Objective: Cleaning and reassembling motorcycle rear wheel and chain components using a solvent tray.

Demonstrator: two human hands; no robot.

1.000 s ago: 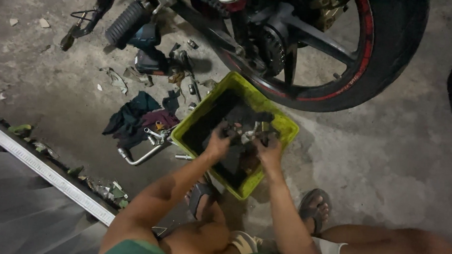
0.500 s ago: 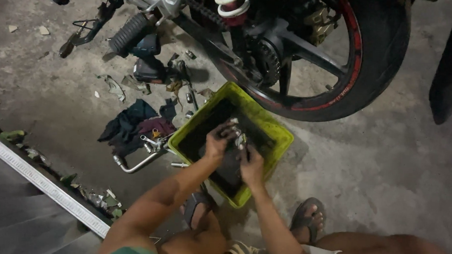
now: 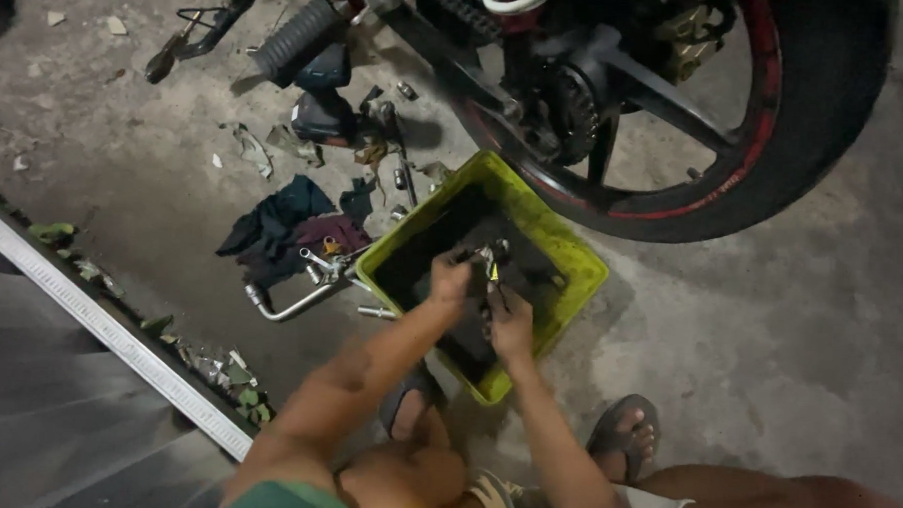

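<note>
Two bare hands work together inside a yellow-green plastic tub (image 3: 562, 250) on the concrete floor. The left hand (image 3: 451, 280) and the right hand (image 3: 510, 324) both close their fingers on a small metal part (image 3: 486, 259), which sits just above the fingertips, over the middle of the tub. The part is greyish and shiny with a speck of yellow on it; it is too small and blurred to tell its exact shape, and its long axis seems to run away from the hands toward the wheel, though I cannot be sure. The tub is rectangular, set cornerwise, its inside dark and dirty. Just beyond the hands stands a motorcycle rear wheel (image 3: 775, 145), black tyre with a red stripe round the rim. To the left of the left hand lie a heap of dark rags (image 3: 277, 223) and a bent chrome tube (image 3: 290, 300), near the tub's corner. Nearer the person than the right hand, a sandalled foot (image 3: 622, 438) rests flat on the floor.
</note>
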